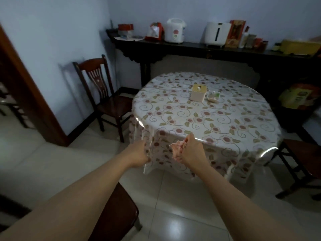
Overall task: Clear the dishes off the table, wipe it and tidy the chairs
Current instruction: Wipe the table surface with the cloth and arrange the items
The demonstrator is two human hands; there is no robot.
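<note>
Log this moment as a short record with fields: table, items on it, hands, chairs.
table: round table under a floral plastic tablecloth
items on it: beige square tissue box, small clear container beside it
left hand: grips the tablecloth's hanging edge
right hand: holds a crumpled pink cloth at the table's near edge
chairs: dark wooden chair left of table, not tucked in

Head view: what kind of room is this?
Probably a home dining room: a round table under a floral cloth, wooden chairs around it, and a rice cooker on the dark sideboard.
</note>
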